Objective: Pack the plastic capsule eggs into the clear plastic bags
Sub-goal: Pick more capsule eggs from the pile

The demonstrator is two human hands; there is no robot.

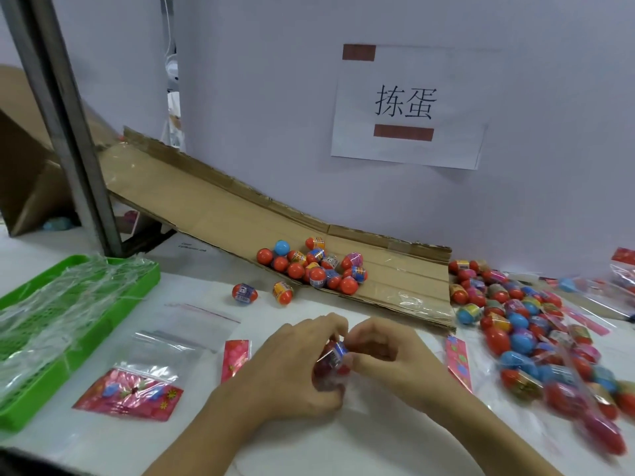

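My left hand [292, 369] and my right hand [388, 355] meet at the middle of the white table, both gripping a clear bag [328, 376] with red capsule eggs inside. A capsule egg [336, 352] with a blue label band sits between my fingertips at the bag's mouth. A heap of loose capsule eggs [316, 266] lies at the foot of a cardboard ramp [213, 207]. Two more eggs [244, 293] lie on the table just in front of it. An empty clear bag with a pink card [130, 389] lies to the left.
A green plastic basket [113, 310] holding clear bags stands at the left edge. Filled bags of eggs [536, 338] are heaped at the right. A metal post [68, 132] rises at the back left. A paper sign [409, 104] hangs on the wall.
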